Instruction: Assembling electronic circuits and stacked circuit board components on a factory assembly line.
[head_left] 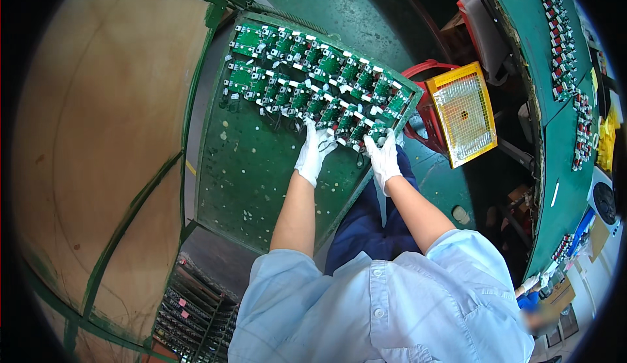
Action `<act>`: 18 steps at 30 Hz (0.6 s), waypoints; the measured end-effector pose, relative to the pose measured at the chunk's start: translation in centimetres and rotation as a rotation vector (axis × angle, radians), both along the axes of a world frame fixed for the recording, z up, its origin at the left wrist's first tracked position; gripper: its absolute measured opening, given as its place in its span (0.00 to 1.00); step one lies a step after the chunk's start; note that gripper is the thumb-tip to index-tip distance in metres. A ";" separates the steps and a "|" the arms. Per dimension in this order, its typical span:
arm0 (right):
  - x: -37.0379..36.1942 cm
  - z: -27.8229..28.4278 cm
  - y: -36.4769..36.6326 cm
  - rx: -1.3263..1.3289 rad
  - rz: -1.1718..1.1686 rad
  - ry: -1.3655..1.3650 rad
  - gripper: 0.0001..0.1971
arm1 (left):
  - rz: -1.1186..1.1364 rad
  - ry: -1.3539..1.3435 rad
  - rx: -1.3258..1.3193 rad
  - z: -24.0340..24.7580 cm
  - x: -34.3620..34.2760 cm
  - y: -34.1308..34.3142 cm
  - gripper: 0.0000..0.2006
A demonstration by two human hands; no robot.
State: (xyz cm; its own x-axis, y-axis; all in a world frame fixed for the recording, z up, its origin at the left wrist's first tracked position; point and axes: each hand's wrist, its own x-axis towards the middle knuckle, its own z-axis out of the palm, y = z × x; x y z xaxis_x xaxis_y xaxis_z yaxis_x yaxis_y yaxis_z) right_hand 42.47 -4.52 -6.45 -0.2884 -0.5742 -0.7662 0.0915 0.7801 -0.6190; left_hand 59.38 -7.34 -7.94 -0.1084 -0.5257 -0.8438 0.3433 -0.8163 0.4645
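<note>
Two slanting rows of green circuit boards (281,94) with white connectors and dark wires lie on a green tray-like panel (261,180). At the near row's lower edge is my left hand (313,150) in a white glove, its thumb and fingers on the edge of the boards, with dark wires by the thumb. My right hand (384,156), gloved as well, grips the circuit board (377,130) at the right end of that row between thumb and fingers. Part of each hand's grip is hidden by the glove.
A large tan panel (117,101) with a green frame stands left. To the right are a red stool (424,111), a yellow-framed grid tray (465,115) and a green bench (560,141) holding more boards (562,43). A rack of boards (196,304) stands lower left.
</note>
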 end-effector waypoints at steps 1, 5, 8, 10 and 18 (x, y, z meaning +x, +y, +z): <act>0.0 -0.5 -0.1 -0.017 -0.049 -0.038 0.39 | -0.051 -0.039 0.002 -0.1 -0.1 -0.3 0.41; -0.4 0.0 -0.1 -0.014 -0.027 -0.062 0.38 | 0.006 -0.007 0.008 -0.1 -0.4 0.5 0.40; -0.7 -0.5 0.2 -0.013 0.054 0.019 0.37 | 0.230 0.130 0.035 -0.1 -1.6 1.4 0.39; -1.2 1.1 -0.6 -0.070 0.248 0.193 0.37 | 0.239 0.068 0.007 1.1 -3.3 1.0 0.35; -3.5 0.4 -1.3 -0.450 0.922 0.510 0.52 | 0.150 -0.131 0.146 0.8 -5.1 2.0 0.35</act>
State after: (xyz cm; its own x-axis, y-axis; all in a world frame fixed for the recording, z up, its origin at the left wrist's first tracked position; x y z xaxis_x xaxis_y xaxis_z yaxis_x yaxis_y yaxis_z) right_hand 38.95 -5.81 -6.06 0.1665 -0.9209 -0.3523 -0.7416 0.1185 -0.6602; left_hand 54.27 -5.31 -7.15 0.0773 -0.3991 -0.9136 0.4106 -0.8223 0.3939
